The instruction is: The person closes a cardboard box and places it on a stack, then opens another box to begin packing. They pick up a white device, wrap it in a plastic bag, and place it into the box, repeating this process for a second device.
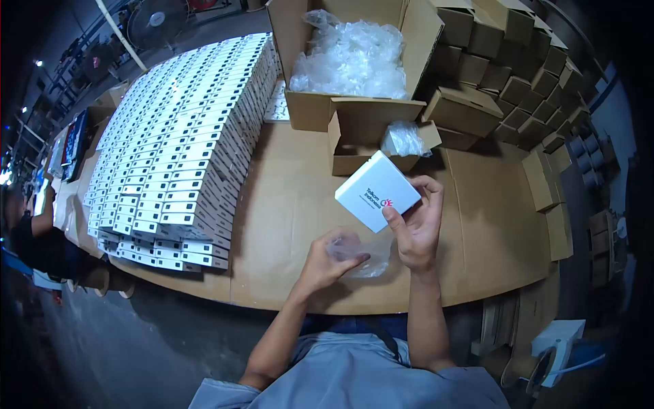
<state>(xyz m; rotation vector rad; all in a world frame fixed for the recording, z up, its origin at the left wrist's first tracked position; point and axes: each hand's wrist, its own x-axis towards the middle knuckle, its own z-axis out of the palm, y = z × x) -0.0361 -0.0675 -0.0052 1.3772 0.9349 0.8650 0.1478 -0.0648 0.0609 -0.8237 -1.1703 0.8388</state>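
A small white box (373, 191) with printed lettering and a red logo is gripped by my right hand (419, 228), thumb on its face and fingers behind its right corner. My left hand (332, 260) is closed on a clear plastic bag (373, 262), lower and to the left of the box. The bag and the white box are apart. Beyond them stands a small open cardboard box (351, 153) with a bundle of clear plastic (405, 139) at its right side.
Rows of stacked white boxes (177, 136) cover the table's left side. Behind is a large open carton (310, 112) of clear plastic bags (357, 58). Brown cartons (501, 75) are piled at the back right. Another person (44, 238) is at the far left.
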